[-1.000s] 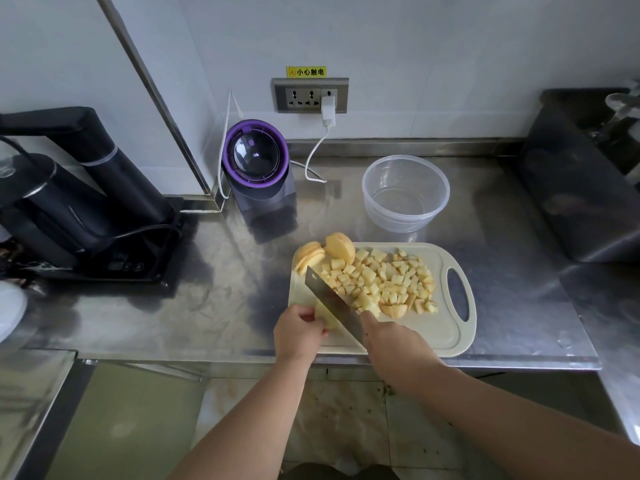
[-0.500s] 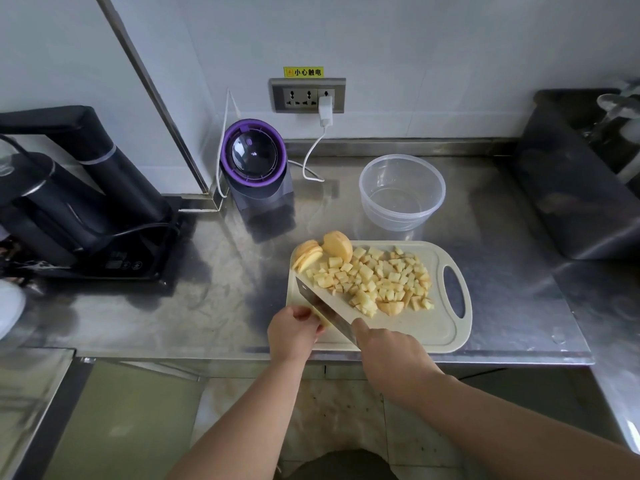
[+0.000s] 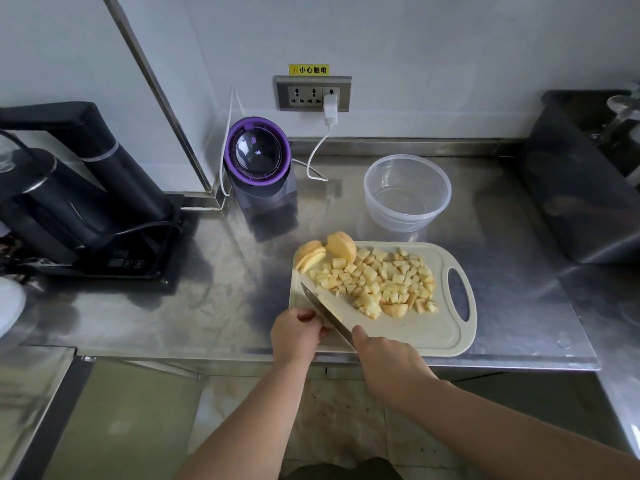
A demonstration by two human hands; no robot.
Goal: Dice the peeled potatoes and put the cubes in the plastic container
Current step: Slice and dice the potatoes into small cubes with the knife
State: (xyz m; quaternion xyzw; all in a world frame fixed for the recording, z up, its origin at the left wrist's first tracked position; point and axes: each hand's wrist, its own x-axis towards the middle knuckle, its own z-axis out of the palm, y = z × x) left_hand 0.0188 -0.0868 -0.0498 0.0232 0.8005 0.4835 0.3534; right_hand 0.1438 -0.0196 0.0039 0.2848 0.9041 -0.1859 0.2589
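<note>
At the near edge of the steel counter (image 3: 214, 306), a pale cutting board (image 3: 419, 336) lies with its handle slot to the right. Right hand (image 3: 388, 358): fingers clamped round the handle of a knife (image 3: 325, 313), handle itself hidden in the fist; blade runs diagonally toward the far left, tip over the board's left side. Left hand (image 3: 296, 332): sits at the board's near left corner, fingers curled under, knuckles against the blade's left face; cannot tell whether they pin anything, as the spot beneath is hidden. Potato cubes (image 3: 381, 282) heaped across the middle and right of the board, right of the blade. Fanned potato slices (image 3: 311, 256) and a rounded potato piece (image 3: 341, 245) at the far left corner, touching each other. Plastic container (image 3: 407, 192), clear and round, stands just beyond the board's far edge, no cubes in it. Purple-ringed appliance (image 3: 258, 157) far left of it, near the wall; white charger (image 3: 330, 107) plugged into the wall socket (image 3: 313, 93) above. Black kettle unit (image 3: 69, 188) at far left; dark bin (image 3: 581, 188) at right.
</note>
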